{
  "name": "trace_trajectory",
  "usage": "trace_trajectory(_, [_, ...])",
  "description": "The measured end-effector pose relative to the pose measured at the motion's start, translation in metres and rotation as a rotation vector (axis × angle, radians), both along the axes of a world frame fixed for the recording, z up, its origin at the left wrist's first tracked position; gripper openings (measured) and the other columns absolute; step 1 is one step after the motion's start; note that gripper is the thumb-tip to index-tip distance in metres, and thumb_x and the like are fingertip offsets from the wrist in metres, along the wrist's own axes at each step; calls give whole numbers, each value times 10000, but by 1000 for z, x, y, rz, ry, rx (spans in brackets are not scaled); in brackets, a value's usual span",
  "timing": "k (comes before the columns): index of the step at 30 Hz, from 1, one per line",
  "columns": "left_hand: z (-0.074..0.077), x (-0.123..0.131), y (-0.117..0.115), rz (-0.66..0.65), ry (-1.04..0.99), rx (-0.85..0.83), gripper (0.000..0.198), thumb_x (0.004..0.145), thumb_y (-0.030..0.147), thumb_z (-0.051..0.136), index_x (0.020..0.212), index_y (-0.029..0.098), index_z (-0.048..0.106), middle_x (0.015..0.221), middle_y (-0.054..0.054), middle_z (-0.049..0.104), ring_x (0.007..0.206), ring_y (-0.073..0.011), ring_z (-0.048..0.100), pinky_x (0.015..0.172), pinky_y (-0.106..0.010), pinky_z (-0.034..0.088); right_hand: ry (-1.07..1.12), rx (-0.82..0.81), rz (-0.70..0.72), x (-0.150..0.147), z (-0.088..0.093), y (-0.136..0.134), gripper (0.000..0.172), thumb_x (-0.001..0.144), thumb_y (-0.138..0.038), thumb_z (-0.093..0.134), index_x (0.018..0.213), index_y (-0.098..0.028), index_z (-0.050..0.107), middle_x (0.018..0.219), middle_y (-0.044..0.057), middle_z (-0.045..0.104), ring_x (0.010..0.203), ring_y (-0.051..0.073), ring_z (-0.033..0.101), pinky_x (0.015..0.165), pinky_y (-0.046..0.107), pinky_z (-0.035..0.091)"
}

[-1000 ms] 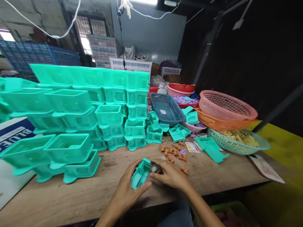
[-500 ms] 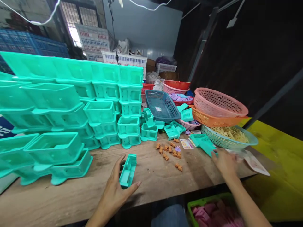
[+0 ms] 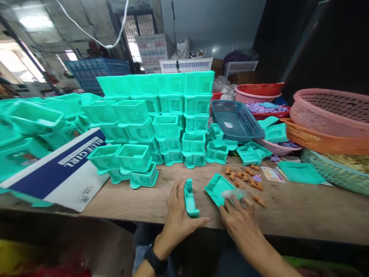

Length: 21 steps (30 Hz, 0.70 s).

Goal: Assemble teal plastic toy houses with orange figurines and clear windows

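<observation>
My left hand (image 3: 180, 207) curls round a narrow teal plastic part (image 3: 190, 200) at the table's front, fingers along its left side and thumb stretched out past its near end. To the right, my right hand (image 3: 238, 213) grips the near edge of a shallow teal plastic tray (image 3: 217, 186), which lies tilted. A blurred whitish, see-through thing (image 3: 230, 194) shows at the right fingertips; its kind I cannot make out. Small orange-brown figures (image 3: 245, 177) lie scattered just beyond the right hand. Farther right is a flat teal piece (image 3: 301, 172).
Stacked teal plastic boxes (image 3: 170, 127) stand along the back and left. A white and blue carton (image 3: 86, 173) leans at the left. Behind sit a dark blue basket (image 3: 238, 125), a pink basket (image 3: 328, 115) and an orange basket (image 3: 325, 140). Printed cards (image 3: 272, 174) lie near the figures.
The view has turned left. My right hand has come from the teal pieces at the right to the middle, bringing a teal tray. My left hand stays by the narrow part.
</observation>
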State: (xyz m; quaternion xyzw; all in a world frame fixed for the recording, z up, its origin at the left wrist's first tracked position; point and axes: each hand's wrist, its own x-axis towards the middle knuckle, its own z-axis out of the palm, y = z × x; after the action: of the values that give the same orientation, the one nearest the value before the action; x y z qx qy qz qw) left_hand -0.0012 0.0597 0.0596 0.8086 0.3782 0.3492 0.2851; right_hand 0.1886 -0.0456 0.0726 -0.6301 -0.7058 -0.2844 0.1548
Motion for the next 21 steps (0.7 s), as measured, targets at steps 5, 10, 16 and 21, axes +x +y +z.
trace_trajectory(5, [-3, -7, 10, -129, 62, -39, 1377, 537, 397, 991, 1619, 198, 164, 1620, -218, 341, 1515, -450, 317, 1257, -668, 261, 7, 79, 282, -25, -21, 21, 190, 838, -110, 550, 928, -207, 686, 912, 97, 763, 1039, 300, 656, 989, 488, 436])
trace_trajectory(10, [-8, -14, 15, -185, -53, -103, 1424, 563, 451, 1007, 1648, 256, 106, 1626, -195, 345, 1516, -463, 327, 1255, -686, 264, 162, -44, 510, -9, 27, 11, 333, 960, -181, 524, 1251, -293, 640, 1140, 47, 765, 1083, 249, 703, 963, 417, 505])
trace_trajectory(16, [-10, -15, 20, -283, -139, -206, 1508, 542, 537, 1014, 1655, 271, 32, 1703, -216, 175, 1582, -457, 188, 1280, -681, 214, 709, -295, 215, 57, 46, 16, 948, 866, -556, 732, 1652, -372, 236, 1643, 111, 437, 1486, 394, 441, 1104, 572, 515])
trace_trajectory(21, [-3, -9, 23, -302, -172, -268, 1512, 547, 524, 1017, 1650, 274, 14, 1667, -225, 246, 1565, -452, 240, 1267, -679, 245, 954, -693, 285, 46, 11, 30, 1015, 832, -589, 751, 1665, -279, 261, 1696, 121, 335, 1556, 363, 308, 1248, 573, 315])
